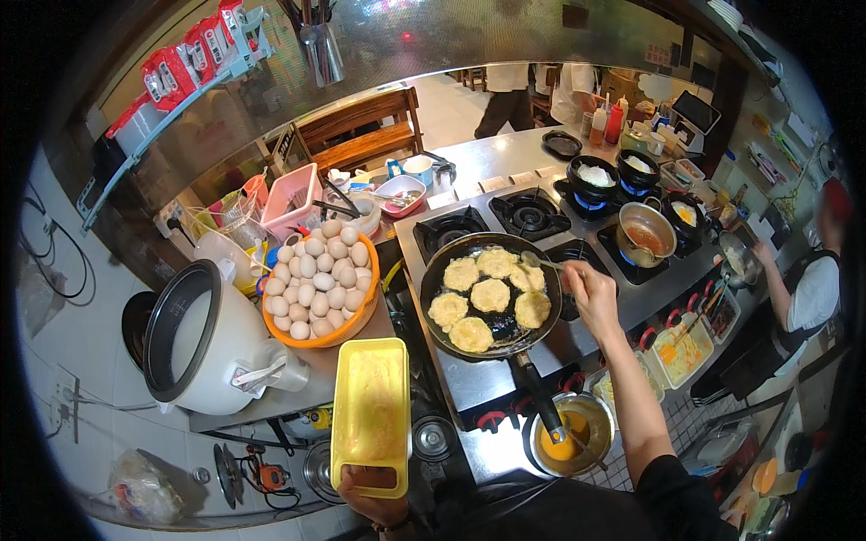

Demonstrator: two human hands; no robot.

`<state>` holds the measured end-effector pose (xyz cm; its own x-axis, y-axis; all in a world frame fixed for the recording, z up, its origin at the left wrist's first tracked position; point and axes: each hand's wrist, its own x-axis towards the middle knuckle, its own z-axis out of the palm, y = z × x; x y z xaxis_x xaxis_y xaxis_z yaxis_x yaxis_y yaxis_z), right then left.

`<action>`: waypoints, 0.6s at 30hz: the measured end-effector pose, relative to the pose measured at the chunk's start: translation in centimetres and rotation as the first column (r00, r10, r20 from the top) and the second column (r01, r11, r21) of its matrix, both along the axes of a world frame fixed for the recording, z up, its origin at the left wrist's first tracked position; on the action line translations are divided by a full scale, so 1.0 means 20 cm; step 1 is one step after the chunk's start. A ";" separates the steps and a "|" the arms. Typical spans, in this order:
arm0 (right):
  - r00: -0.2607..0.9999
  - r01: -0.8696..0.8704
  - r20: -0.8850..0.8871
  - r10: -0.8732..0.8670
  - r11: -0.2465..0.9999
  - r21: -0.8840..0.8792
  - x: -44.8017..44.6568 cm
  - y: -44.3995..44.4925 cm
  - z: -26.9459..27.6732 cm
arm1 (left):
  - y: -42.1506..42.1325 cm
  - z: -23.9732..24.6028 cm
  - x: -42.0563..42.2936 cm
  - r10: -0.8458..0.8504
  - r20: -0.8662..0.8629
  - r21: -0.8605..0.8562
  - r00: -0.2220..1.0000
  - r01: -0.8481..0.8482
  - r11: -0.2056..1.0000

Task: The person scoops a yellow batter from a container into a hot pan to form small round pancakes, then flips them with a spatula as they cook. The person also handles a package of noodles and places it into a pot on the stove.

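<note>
My left hand (pixel 372 502) grips the handle end of a yellow plastic container (pixel 337 406), which has pale batter-like mix inside. To its right, a black frying pan (pixel 504 328) sits on the gas stove. Several round yellowish patties (pixel 490 295) lie apart from one another in it. My right hand (pixel 590 297) holds a metal spoon (pixel 540 261), its bowl over the pan's upper right, at the edge of a patty. The pan's black handle (pixel 538 399) points towards me, between my hands, with neither hand on it.
An orange basket of eggs (pixel 372 308) and a white rice cooker (pixel 237 358) stand left. A metal bowl of beaten egg (pixel 605 446) sits under the pan handle's end. Blue flames burn under a metal pot (pixel 647 251) and black bowls (pixel 575 172). A co-worker (pixel 815 291) stands right.
</note>
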<state>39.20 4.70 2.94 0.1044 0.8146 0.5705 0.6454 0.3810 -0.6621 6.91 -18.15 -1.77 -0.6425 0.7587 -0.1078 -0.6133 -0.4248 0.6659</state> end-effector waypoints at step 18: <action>0.996 0.045 -0.067 -0.053 0.992 -0.116 0.03 0.29 -0.05 | -0.06 -0.06 -0.01 0.147 -0.136 -0.114 0.980 -0.163 0.980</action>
